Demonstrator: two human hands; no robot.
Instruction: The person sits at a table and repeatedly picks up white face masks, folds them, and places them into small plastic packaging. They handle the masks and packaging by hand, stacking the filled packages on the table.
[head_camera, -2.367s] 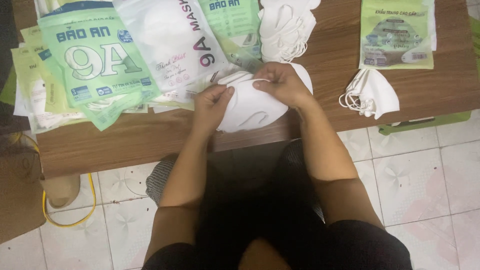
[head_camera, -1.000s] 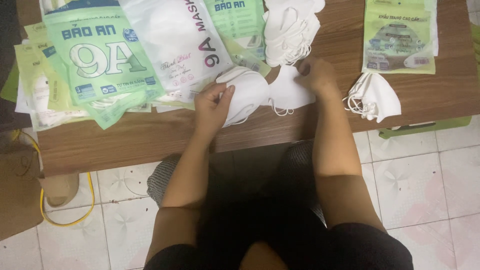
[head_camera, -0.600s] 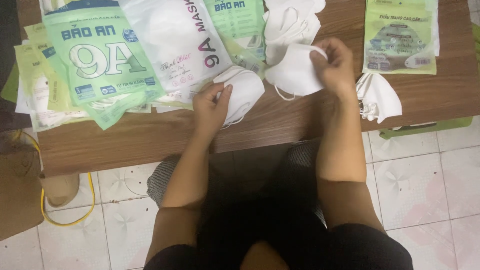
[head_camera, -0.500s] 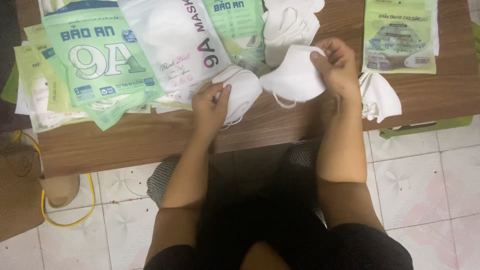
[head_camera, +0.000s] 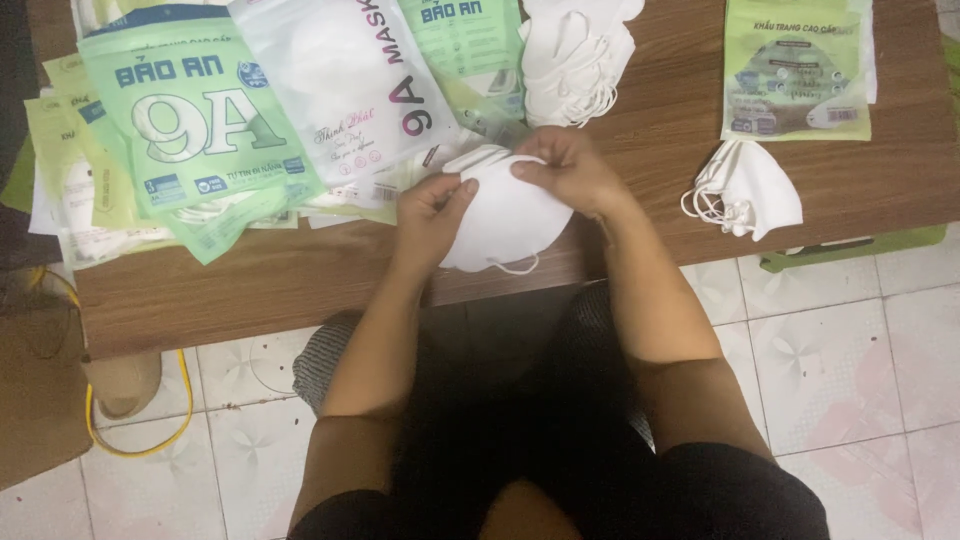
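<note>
Right hand (head_camera: 572, 172) back, both on flat mask stack (head_camera: 505, 215).

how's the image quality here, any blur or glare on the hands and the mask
Head view: soft, even light with no hard shadows; left hand and right hand look slightly soft but readable on the white mask, whose folds wash out; mild sheen on the clear pouch; the wooden table stays sharp.

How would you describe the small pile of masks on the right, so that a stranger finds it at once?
Start at the brown wooden table and go to its right end. Just below the green packet lying alone there, near the table's front edge, sits a small pile of white masks. Unlike the mask in the hands, nobody touches it, and its ear loops hang leftward.
</note>
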